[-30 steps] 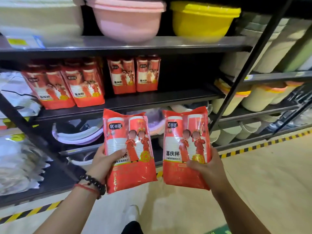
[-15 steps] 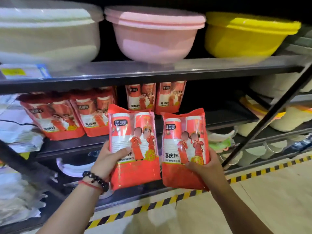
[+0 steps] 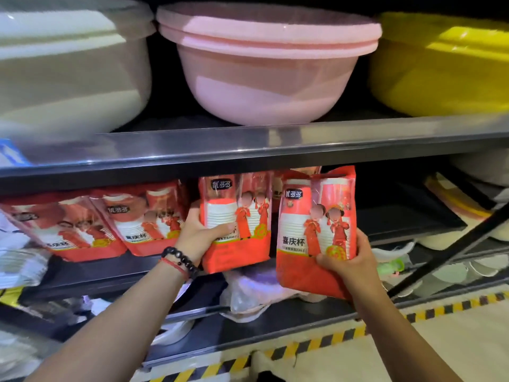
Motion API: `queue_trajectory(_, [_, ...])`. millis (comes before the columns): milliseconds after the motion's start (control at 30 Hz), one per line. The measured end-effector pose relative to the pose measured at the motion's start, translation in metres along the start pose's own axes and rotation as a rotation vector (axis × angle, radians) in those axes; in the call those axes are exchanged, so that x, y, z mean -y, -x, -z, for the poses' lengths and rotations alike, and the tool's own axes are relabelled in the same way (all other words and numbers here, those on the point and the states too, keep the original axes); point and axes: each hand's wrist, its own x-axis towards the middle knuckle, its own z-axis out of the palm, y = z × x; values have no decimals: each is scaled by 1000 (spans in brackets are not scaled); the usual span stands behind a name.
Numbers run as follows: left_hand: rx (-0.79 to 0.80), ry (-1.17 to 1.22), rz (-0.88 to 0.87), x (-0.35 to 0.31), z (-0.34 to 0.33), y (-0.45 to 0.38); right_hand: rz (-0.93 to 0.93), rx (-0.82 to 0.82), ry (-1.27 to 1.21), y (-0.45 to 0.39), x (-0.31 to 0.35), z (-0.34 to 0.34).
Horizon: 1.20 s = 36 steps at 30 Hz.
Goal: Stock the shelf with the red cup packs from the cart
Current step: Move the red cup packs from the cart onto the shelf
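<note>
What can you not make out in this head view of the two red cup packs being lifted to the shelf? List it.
- Packs behind: almost wholly hidden by the left pack and right pack; count unclear.
- Left-end shelved packs: print motion-blurred, unreadable.
- White basin and yellow basin: cut off by the frame edges.
- Right hand fingers: hidden behind its pack.
- Cart: outside the frame.

dark shelf (image 3: 413,224) bearing red cup packs (image 3: 137,219).

Left hand (image 3: 199,235) and right hand (image 3: 347,262) each grip one red cup pack (image 3: 237,224) below the pink basin (image 3: 268,62), at the shelf (image 3: 248,150) front.
</note>
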Motion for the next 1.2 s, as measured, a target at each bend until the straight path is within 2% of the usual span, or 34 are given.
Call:
queue_trajectory(200, [-35, -142, 67, 21, -2, -39, 48, 63, -8, -54, -1, 5])
queue_trajectory(500, [-189, -214, 151, 27, -12, -54, -11, 281, -36, -123, -27, 1])
queue_trajectory(600, [-230, -361, 126, 21, -15, -50, -62, 286, -45, -136, -33, -3])
queue_trajectory(733, [-185, -474, 93, 22, -11, -50, -91, 311, 22, -157, -45, -7])
queue_trajectory(967, [-220, -525, 103, 23, -11, -50, -88, 341, 156, -179, -44, -21])
queue_trajectory(1100, [-240, -499, 43, 19, -16, -50, -136, 339, 168, -187, -44, -22])
queue_trajectory(1200, [-257, -489, 66, 20, -18, -51, -146, 352, 161, -189, -45, -22])
